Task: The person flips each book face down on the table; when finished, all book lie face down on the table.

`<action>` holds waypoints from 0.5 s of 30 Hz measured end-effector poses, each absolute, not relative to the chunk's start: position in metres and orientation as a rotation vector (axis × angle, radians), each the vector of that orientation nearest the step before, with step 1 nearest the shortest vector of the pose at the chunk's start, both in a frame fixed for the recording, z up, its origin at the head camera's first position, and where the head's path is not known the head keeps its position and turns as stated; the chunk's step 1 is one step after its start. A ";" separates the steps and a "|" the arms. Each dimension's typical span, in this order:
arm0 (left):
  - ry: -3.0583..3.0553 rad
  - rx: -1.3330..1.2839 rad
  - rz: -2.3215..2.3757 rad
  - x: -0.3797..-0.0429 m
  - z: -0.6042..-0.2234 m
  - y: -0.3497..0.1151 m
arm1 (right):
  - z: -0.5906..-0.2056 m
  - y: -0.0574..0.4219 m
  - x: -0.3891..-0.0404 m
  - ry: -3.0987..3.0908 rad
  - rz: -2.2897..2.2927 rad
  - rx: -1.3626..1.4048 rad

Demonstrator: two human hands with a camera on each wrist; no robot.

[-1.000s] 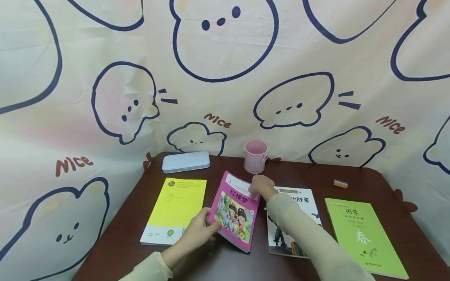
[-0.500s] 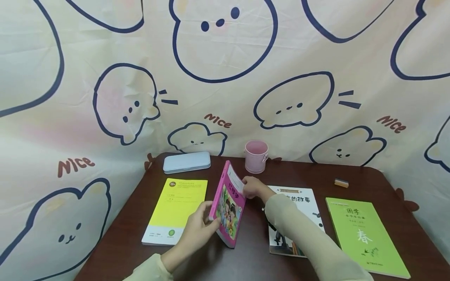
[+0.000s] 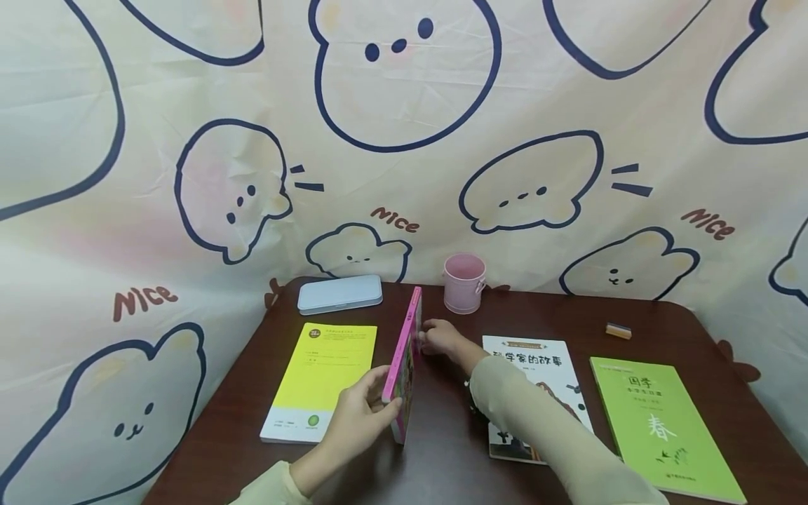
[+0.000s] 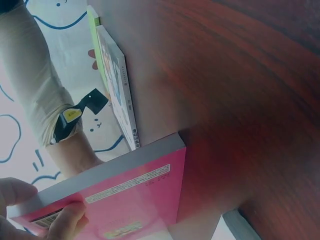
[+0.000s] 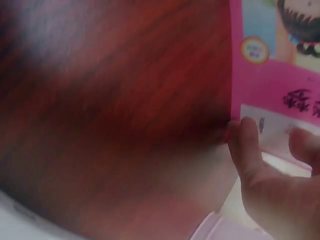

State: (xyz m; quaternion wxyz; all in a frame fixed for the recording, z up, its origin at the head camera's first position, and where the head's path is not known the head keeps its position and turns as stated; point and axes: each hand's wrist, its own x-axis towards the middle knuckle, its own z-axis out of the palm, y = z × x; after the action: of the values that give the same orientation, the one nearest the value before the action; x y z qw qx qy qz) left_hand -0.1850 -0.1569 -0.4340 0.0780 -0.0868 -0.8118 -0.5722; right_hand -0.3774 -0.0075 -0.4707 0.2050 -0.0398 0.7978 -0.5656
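Note:
Between my hands a pink book point(image 3: 400, 351) stands steeply on edge, its spine turned up toward the head camera. My left hand point(image 3: 362, 412) pinches the near end, and the left wrist view shows fingers on the pink back cover point(image 4: 145, 192) near the barcode. At the far corner my right hand point(image 3: 440, 339) holds the book, fingertips point(image 5: 248, 131) on the illustrated front cover point(image 5: 275, 82). To the left lies a yellow book point(image 3: 328, 372), back cover up. Partly under my right forearm lies a white book point(image 3: 536, 379).
A green book point(image 3: 663, 421) lies at the right, with a small eraser point(image 3: 618, 331) beyond it. Along the back of the dark wooden table point(image 3: 442, 456) are a pale blue pencil case point(image 3: 339, 293) and a pink bucket point(image 3: 463, 284). A printed cloth point(image 3: 410, 175) hangs behind.
The pink book has tipped from front cover facing up to standing on edge, spine up. My right hand has moved left with its corner, uncovering more of the white book.

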 end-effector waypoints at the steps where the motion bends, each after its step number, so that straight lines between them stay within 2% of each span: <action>1: -2.427 -0.263 -1.712 -0.185 -0.434 -0.157 | -0.469 -0.009 -0.376 2.238 -1.616 -0.087; 7: -2.404 -0.276 -1.705 -0.183 -0.434 -0.153 | -0.439 -0.021 -0.366 2.535 -1.750 -0.010; 15: -2.540 -0.351 -1.627 -0.187 -0.443 -0.151 | -0.405 -0.024 -0.360 2.782 -1.530 -0.053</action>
State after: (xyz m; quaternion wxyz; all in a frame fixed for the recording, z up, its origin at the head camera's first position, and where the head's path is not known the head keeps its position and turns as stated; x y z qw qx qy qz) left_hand -0.1872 -0.1507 -0.4429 0.0525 -0.1154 -0.8352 -0.5351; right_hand -0.3603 -0.0245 -0.4052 -0.0168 -0.0166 0.8760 -0.4817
